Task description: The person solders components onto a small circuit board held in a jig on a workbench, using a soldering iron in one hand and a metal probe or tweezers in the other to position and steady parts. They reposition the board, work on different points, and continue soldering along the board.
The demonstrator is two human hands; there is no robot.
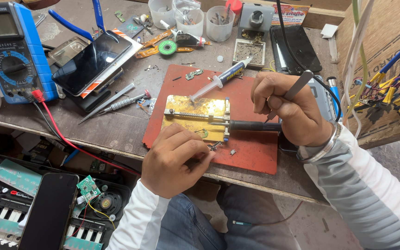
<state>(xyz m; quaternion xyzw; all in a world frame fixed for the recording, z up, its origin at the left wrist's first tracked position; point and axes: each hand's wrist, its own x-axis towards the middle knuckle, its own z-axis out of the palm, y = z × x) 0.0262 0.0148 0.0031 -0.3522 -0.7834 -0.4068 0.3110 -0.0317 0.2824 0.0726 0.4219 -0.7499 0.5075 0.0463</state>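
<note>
Cluttered wooden workbench (126, 125) carries a red mat (251, 148) with a brass-coloured holder plate (195, 109) on it. Left hand (174, 159) is curled at the plate's near edge, fingertips pinching a small metal part (214, 146). Right hand (290, 111) is closed around a soldering iron (251, 125) and tweezers (295, 89), iron tip over the plate. A syringe (221, 79) lies just behind.

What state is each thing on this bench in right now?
Right hand: gripping soldering iron and tweezers.
Left hand: fingers pinching a small part at the red mat.
Gold jig: flat on mat.
Syringe: lying, capped.
Phone: screen dark.
Multimeter: red lead plugged in.
</note>
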